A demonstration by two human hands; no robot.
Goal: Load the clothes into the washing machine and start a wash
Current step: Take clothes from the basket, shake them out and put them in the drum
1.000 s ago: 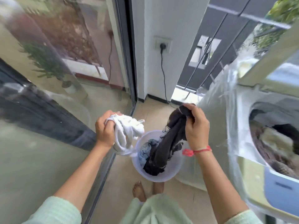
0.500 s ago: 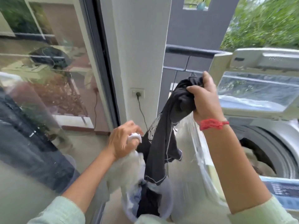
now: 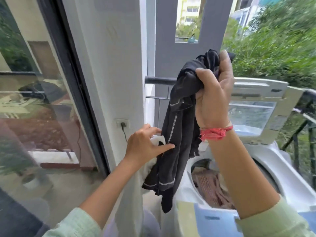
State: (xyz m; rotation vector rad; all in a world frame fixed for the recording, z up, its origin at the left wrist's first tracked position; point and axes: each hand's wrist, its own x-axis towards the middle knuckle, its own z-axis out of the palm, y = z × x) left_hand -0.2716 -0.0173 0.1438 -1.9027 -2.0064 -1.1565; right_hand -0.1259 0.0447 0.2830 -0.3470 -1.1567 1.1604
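Sleeves pale green: left sleeve (image 3: 75, 224) at 7 o'clock of frame, right sleeve (image 3: 273, 221) at 5 o'clock, both forearms bare. Left hand (image 3: 143, 147) just below centre, holds white cloth (image 3: 158, 140). Thumb and forefinger spread apart, cloth bunched between them, thumb tip touching black garment (image 3: 177, 134); other fingers hidden, cannot tell their curl. More white fabric hangs blurred under the left wrist. Right hand (image 3: 213, 93) raised at 2 o'clock of the left hand, fingers and thumb clamped on the bunched top of the black garment. Red thread band (image 3: 215, 133) on the right wrist. Garment hangs free from the fist down to 6 o'clock, pale stitched seams showing, lower end level with the washer's front edge, just left of the opening, not in the drum. Washer (image 3: 290, 168) at 4 o'clock, top-loader, white, partly behind the right forearm. Blue control panel (image 3: 213, 218) on its near edge. Drum open, laundry (image 3: 210, 189) inside, brownish, with something dark at the back. Lid (image 3: 256, 108) stands upright behind the opening, clear window in it. Socket (image 3: 122, 123) at 11 o'clock of the left hand, on white wall (image 3: 116, 65), plug in, cord running down. Glass door (image 3: 42, 100) fills 9 o'clock, dark frame, reflections. Rail (image 3: 160, 80) behind the garment. Bushes (image 3: 273, 48) at 1 o'clock, building (image 3: 188, 11) at 12, far off.
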